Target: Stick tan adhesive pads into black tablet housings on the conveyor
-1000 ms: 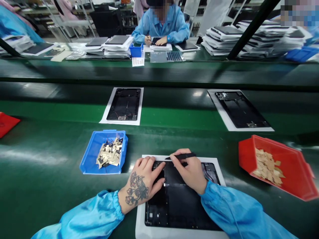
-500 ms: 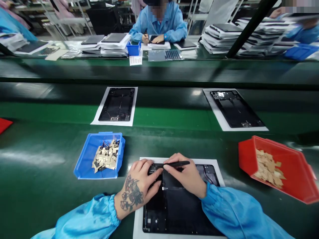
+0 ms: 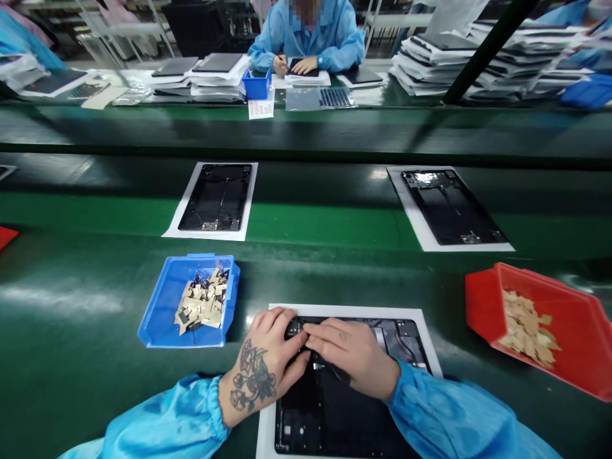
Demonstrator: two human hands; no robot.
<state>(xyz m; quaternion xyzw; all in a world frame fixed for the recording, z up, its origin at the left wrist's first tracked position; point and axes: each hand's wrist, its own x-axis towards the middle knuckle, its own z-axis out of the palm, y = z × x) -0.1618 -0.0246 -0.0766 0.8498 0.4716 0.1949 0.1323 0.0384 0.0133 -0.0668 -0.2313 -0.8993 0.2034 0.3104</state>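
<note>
A black tablet housing [image 3: 344, 408] lies on a white sheet [image 3: 415, 317] at the near edge of the green bench. My left hand [image 3: 265, 363], tattooed on its back, rests on the housing's upper left corner with fingers curled down onto it. My right hand [image 3: 351, 357] presses its fingertips on the same corner, right beside the left fingers. A thin black tool [image 3: 335, 371] runs under the right palm, mostly hidden. Both sleeves are light blue.
A blue bin [image 3: 165, 306] of small tan parts sits left of the housing; a red bin [image 3: 568, 319] of tan scraps sits right. Two more black housings [image 3: 215, 197] [image 3: 449, 207] on white sheets lie on the belt beyond. Across it, a person in blue [image 3: 306, 32] works among stacked trays [image 3: 430, 64].
My right hand turned palm down and moved left, so the black tool that stuck out above the fingers now lies under the palm. The left hand stayed on the corner.
</note>
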